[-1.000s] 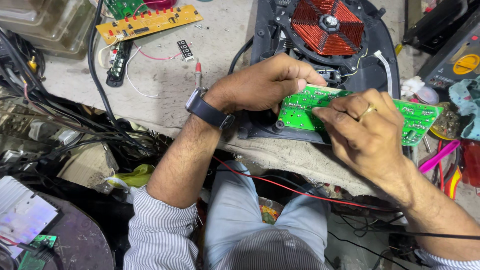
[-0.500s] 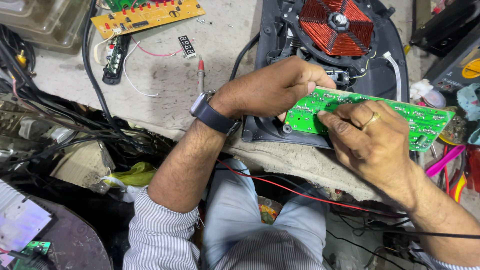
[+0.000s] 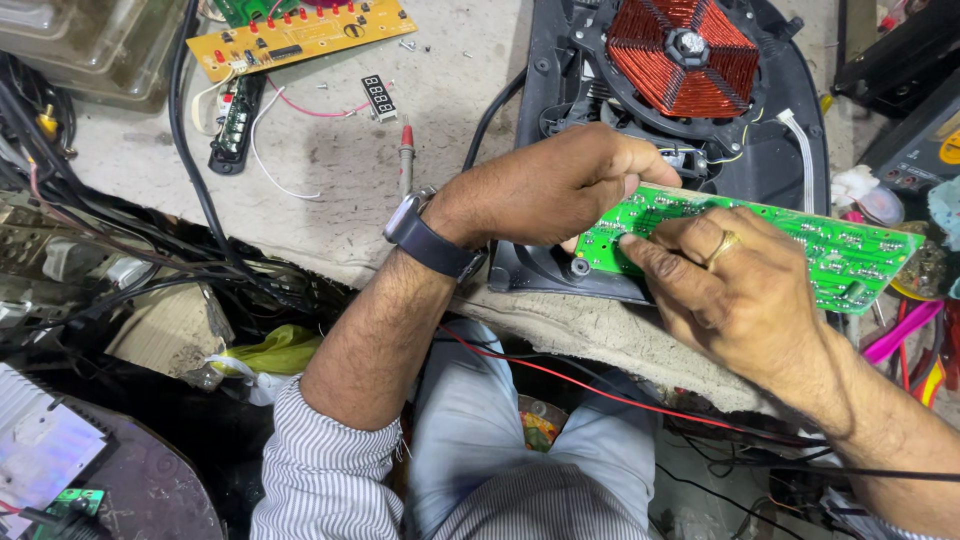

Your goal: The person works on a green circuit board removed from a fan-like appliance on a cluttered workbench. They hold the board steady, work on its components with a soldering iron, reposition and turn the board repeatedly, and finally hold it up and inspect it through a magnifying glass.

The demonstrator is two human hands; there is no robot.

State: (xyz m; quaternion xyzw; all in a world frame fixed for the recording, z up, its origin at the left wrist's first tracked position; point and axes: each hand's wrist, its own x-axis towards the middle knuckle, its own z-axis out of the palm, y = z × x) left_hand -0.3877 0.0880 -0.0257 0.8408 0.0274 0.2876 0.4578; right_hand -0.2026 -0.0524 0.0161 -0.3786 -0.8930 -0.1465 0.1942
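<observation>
A long, narrow green circuit board [image 3: 800,245], its face dotted with pale solder pads and fine printed tracks, was held flat and slightly slanted above the near edge of the desk [image 3: 330,190], a rough grey concrete-like slab with a crumbling front lip. The board lay over the lower rim of an opened black plastic cooker housing [image 3: 790,130], whose round coil [image 3: 683,55] of coppery-red wire sat in a spoked frame just beyond it. The left hand [image 3: 560,185], a dark strapped watch [image 3: 425,235] on its wrist, curled over the board's left end, its fingers closed on that end with the thumb tucked beneath. The right hand [image 3: 735,290], with a gold ring on one finger, rested on the board's middle, its fingers bent and pressed together on the green surface, the forefinger tip touching the board close to the left hand. The board's right end stuck out free past the right hand. Farther back on the desk lay a yellow circuit board [image 3: 300,35], a small black digit display [image 3: 379,96], a red-tipped probe [image 3: 406,155] and loose black cables [image 3: 190,140]. A thin red wire [image 3: 600,390] ran below the desk edge across the person's light trousers, and striped sleeves showed at both forearms.
</observation>
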